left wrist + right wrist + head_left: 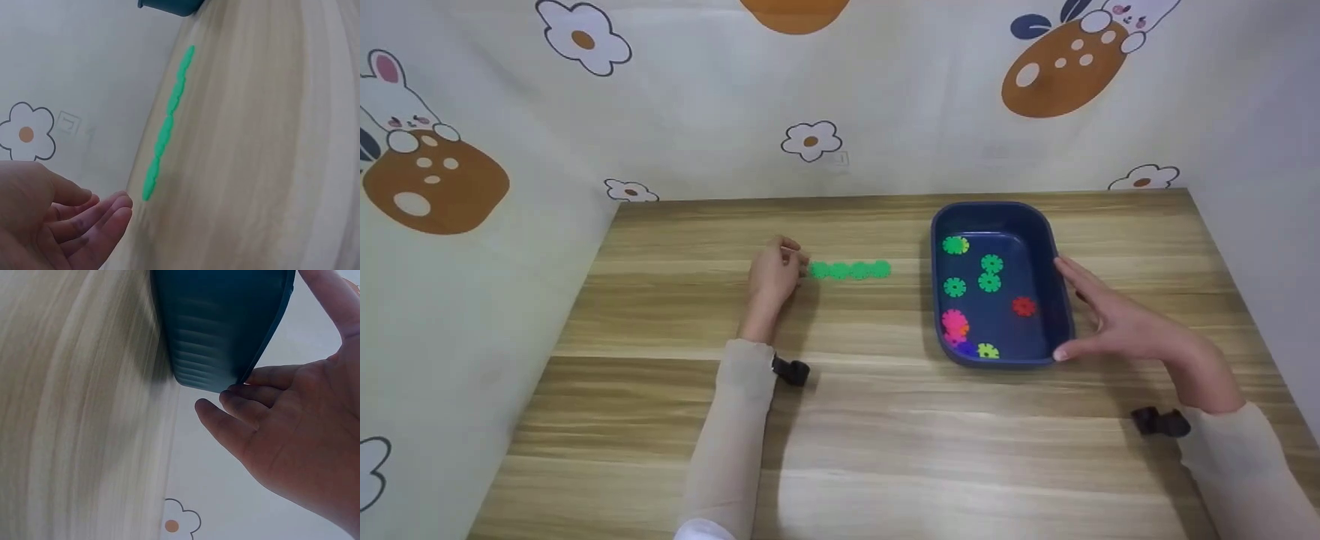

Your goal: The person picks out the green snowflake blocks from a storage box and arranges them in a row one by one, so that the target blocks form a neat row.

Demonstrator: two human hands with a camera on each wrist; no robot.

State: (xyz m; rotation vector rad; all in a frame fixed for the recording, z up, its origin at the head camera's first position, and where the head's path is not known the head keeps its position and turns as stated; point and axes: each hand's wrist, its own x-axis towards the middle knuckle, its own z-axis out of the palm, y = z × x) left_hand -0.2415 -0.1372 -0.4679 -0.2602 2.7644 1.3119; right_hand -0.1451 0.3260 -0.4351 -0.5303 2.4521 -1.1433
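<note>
A row of several green notched discs [850, 271], like snowflake building pieces joined in a chain, lies on the wooden table. My left hand [776, 274] hovers at its left end; in the left wrist view the fingers are loosely bent and hold nothing, with a small gap to the chain. To the right stands a dark blue bin [1001, 330]. My right hand [1132, 326] touches its right side with thumb and fingers spread apart. Inside the bin lie green discs [991, 264], a red disc [1024, 306], a pink disc [954, 321] and a yellow-green disc [988, 350].
The wood-grain table [855, 435] runs back to a wall covered with a printed cloth [900, 97]. Black wrist mounts [792, 370] sit on both forearms. The bin's raised walls surround the loose discs.
</note>
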